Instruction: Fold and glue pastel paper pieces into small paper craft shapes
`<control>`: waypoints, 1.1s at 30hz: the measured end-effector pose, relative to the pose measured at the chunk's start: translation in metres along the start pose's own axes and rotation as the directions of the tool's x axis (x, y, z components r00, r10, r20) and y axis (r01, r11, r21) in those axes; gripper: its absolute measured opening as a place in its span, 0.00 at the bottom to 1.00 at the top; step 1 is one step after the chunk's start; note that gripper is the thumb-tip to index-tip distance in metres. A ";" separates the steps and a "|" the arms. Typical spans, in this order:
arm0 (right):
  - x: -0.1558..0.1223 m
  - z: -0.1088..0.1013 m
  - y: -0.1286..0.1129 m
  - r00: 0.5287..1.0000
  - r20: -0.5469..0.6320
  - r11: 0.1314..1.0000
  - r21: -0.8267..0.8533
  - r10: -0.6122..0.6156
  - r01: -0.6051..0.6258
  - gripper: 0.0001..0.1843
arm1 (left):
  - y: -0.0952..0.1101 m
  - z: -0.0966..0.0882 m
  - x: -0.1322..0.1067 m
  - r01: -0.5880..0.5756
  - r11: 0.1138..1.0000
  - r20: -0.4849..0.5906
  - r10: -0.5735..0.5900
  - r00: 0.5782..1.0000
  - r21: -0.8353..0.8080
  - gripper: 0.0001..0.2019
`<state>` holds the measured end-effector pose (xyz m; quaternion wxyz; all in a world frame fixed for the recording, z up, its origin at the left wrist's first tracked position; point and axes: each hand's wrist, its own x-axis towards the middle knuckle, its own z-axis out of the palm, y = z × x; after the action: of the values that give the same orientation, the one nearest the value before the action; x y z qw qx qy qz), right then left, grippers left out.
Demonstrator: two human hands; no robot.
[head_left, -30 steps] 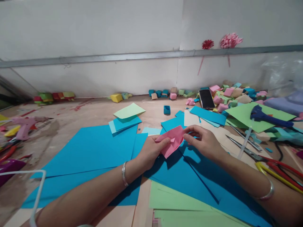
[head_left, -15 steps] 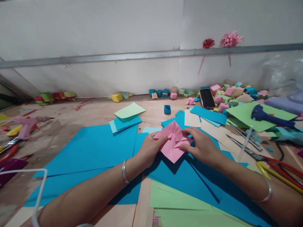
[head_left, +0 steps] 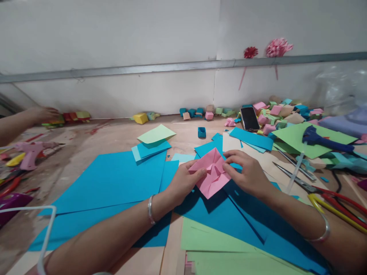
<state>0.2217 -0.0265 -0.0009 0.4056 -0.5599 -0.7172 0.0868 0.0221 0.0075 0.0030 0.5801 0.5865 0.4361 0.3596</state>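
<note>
A pink square of folded paper, creased and part-folded toward its middle, is held up above blue paper sheets. My left hand pinches its left corner, thumb on top and fingers underneath. At the right corner, my right hand has its thumb and fingertips closed on the paper's edge. A small open blue paper box stands on the table beyond the pink paper. Left of it lie a light green sheet and smaller blue pieces.
Scissors and a blue glue gun lie on the right, near a phone and heaped paper cubes. A pink glue gun is at left. Another person's hand touches paper pieces by the wall.
My right hand has shifted up along the pink paper's right edge, and the paper's inner folds look different. Another person's arm has come in at the far left.
</note>
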 end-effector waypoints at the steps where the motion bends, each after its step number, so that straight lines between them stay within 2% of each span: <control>1: -0.001 0.000 -0.001 1.000 0.003 1.000 -0.005 -0.021 0.021 0.10 | 0.001 0.000 0.000 -0.006 1.000 -0.011 0.006 1.000 0.018 0.12; 5: -0.007 0.005 -0.006 0.995 -0.013 0.989 -0.112 -0.102 0.100 0.10 | 0.002 0.002 -0.003 -0.079 0.993 0.021 0.077 0.997 0.085 0.12; 8: -0.005 0.003 -0.005 0.995 -0.055 0.996 -0.040 -0.078 0.076 0.08 | 0.000 0.001 -0.003 -0.125 0.986 0.052 0.120 0.991 0.109 0.12; 10: 0.001 -0.003 0.000 0.997 -0.083 0.999 0.050 0.003 0.001 0.08 | -0.003 -0.001 -0.002 -0.093 0.993 0.037 0.090 0.995 0.078 0.13; 12: 0.009 -0.010 0.008 0.987 -0.086 0.990 0.061 0.133 -0.128 0.08 | -0.005 -0.002 0.001 -0.038 0.999 0.017 0.037 0.999 0.008 0.14; 14: 0.016 -0.016 0.018 0.975 -0.024 0.975 -0.033 0.221 -0.222 0.08 | -0.005 -0.003 0.002 0.011 0.998 0.025 -0.009 1.000 -0.069 0.17; 16: 0.020 -0.017 0.027 0.972 0.065 0.965 -0.147 0.228 -0.217 0.07 | -0.006 -0.004 0.003 0.047 0.994 0.054 -0.042 0.998 -0.097 0.19; 18: 0.021 -0.015 0.032 0.971 0.130 0.962 -0.216 0.199 -0.169 0.06 | -0.007 -0.004 0.004 0.028 1.000 0.039 -0.027 0.999 -0.008 0.20; 20: 0.019 -0.010 0.035 0.972 0.155 0.956 -0.261 0.175 -0.131 0.05 | -0.009 -0.006 0.005 -0.050 0.981 -0.016 0.054 0.998 0.186 0.24; 22: 0.017 -0.007 0.035 0.972 0.175 0.946 -0.311 0.154 -0.094 0.06 | -0.012 -0.008 0.007 -0.176 0.889 -0.062 0.222 0.973 0.423 0.30; 23: 0.016 -0.006 0.034 0.974 0.181 0.939 -0.337 0.140 -0.072 0.06 | -0.013 -0.009 0.007 -0.244 0.809 -0.059 0.324 0.944 0.535 0.32; 24: 0.016 -0.006 0.032 0.976 0.188 0.933 -0.358 0.109 -0.035 0.06 | -0.014 -0.010 0.007 -0.310 0.710 -0.031 0.423 0.906 0.632 0.31; 26: 0.015 -0.007 0.028 0.972 0.235 0.927 -0.365 0.005 0.084 0.06 | -0.013 -0.011 0.006 -0.427 0.498 0.097 0.558 0.824 0.755 0.21; 27: 0.015 -0.007 0.027 0.961 0.270 0.923 -0.353 -0.054 0.151 0.06 | -0.012 -0.012 0.005 -0.486 0.418 0.187 0.579 0.794 0.768 0.13; 29: 0.014 -0.007 0.024 0.919 0.368 0.932 -0.261 -0.144 0.251 0.07 | -0.011 -0.012 0.003 -0.602 0.342 0.358 0.560 0.747 0.721 0.03; 31: 0.012 -0.007 0.024 0.869 0.465 0.958 -0.127 -0.171 0.257 0.06 | -0.011 -0.011 0.001 -0.673 0.323 0.470 0.518 0.714 0.665 0.07; 33: 0.011 -0.006 0.025 0.829 0.530 0.973 -0.028 -0.180 0.229 0.04 | -0.012 -0.011 0.001 -0.695 0.300 0.536 0.465 0.705 0.653 0.12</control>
<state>0.2432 -0.0099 -0.0058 0.1759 -0.4527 -0.8595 0.1594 0.0112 0.0112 -0.0087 0.1115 0.9409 0.2301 0.2221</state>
